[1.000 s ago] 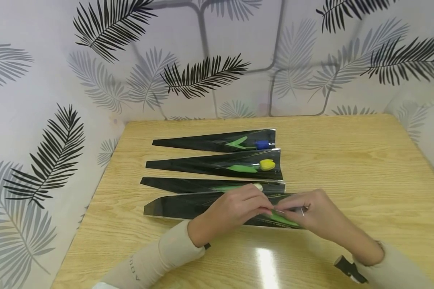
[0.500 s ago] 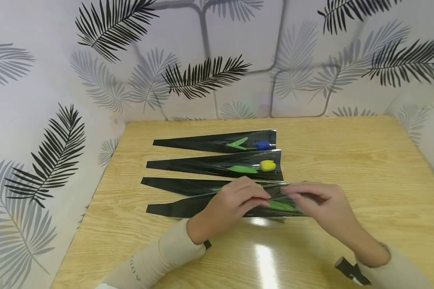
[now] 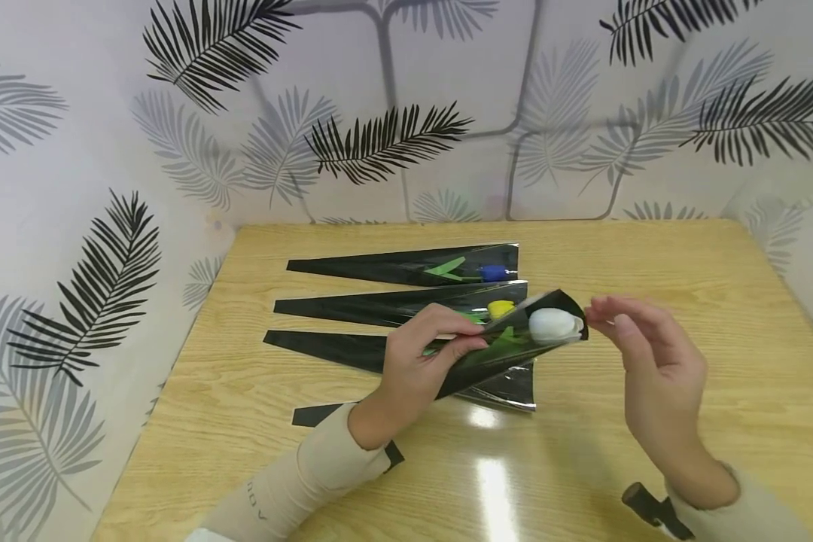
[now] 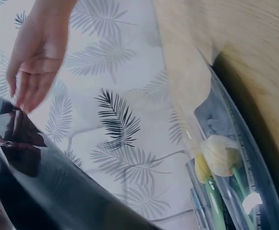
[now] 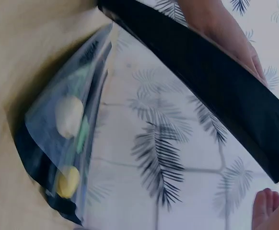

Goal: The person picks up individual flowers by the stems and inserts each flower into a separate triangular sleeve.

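In the head view my left hand (image 3: 416, 369) pinches the edge of a black flower sleeve (image 3: 470, 373) between thumb and fingers. The sleeve is lifted and slanted, its wide mouth up to the right, with a white tulip (image 3: 554, 325) inside near that mouth. Just right of the mouth my right hand (image 3: 664, 369) hovers, fingers loosely bent, holding nothing. In the left wrist view its fingertips come close to the sleeve rim; whether they touch, I cannot tell. The right wrist view shows the dark back of the sleeve (image 5: 202, 72).
Sleeved blue tulip (image 3: 493, 272) and yellow tulip (image 3: 500, 309) lie in a row on the wooden table (image 3: 650, 278). A second sleeved white tulip (image 4: 221, 154) lies nearest, partly covered in the head view. A leaf-patterned wall covering (image 3: 447, 173) stands behind.
My left hand has raised the sleeve with the white tulip off the table and tilted its mouth up. The right hand has let go and moved up and right.
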The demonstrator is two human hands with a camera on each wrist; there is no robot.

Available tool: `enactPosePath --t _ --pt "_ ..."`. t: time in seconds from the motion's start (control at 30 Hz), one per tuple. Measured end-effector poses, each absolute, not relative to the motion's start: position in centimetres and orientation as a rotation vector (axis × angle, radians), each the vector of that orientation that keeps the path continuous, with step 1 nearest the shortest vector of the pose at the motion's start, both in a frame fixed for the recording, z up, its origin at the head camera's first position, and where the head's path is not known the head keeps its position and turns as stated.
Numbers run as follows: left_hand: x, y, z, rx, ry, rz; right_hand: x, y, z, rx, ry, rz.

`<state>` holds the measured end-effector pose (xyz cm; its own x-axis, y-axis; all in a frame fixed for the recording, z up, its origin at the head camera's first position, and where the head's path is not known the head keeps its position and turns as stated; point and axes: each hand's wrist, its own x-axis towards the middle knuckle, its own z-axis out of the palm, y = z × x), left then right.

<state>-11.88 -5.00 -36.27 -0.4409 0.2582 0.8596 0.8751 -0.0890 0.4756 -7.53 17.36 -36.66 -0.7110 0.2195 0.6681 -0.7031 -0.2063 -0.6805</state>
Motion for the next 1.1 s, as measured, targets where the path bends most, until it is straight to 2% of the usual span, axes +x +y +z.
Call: enactPosePath --t 0.27,0.6,1.1 --pt "-11.8 -4.5 -35.5 -1.24 -1.594 -1.565 -6.5 15.5 -38.6 0.401 -1.848 1.881" --pt "-12.5 -3.9 -36.6 -1.327 -1.624 -1.582 -7.1 14.2 -37.7 0.333 -1.663 1.793" --pt "-12.5 -4.3 -34.0 -1.21 -1.438 -1.839 -8.4 13.7 -33.7 0.518 -1.434 1.766"
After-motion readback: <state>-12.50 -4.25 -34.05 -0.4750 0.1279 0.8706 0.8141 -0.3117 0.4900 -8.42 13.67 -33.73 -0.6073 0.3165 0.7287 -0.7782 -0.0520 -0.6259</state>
